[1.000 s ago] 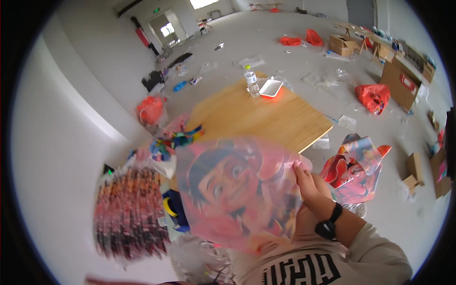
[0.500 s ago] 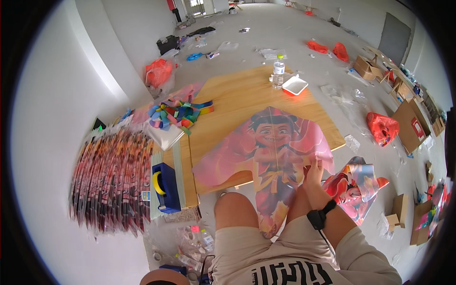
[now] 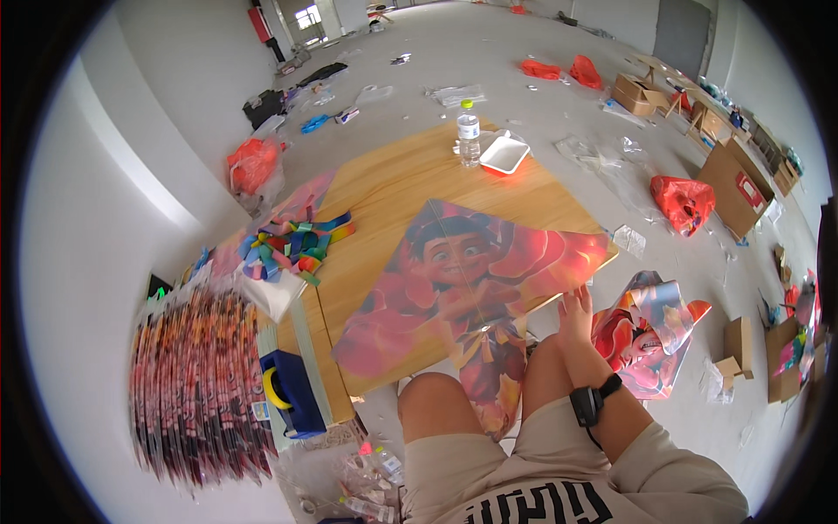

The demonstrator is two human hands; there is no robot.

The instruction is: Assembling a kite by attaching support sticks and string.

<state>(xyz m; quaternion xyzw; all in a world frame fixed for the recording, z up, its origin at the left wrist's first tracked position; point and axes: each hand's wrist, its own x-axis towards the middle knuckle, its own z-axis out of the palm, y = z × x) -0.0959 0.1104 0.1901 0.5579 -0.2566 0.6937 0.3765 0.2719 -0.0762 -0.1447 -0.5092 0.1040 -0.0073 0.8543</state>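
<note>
A pink and red kite, printed with a cartoon figure, lies over the wooden table. Its tail part hangs past the near edge, down between my knees. My right hand is just off the kite's right wing, by the table edge, with fingers stretched upward and nothing visible in them. A dark band with a small box circles that wrist. To the right of my right forearm is another printed kite, partly folded, below table height. My left hand is out of view.
Colourful ribbons lie on the table's left side, near a blue tape dispenser with yellow tape. Further left stands a thick row of packed kites. A water bottle and a white-and-red tray stand at the far edge.
The kite has turned on the table, its top tilting left and its right wing rising. My right hand has come off it, its fingers now extended. The view has shifted slightly.
</note>
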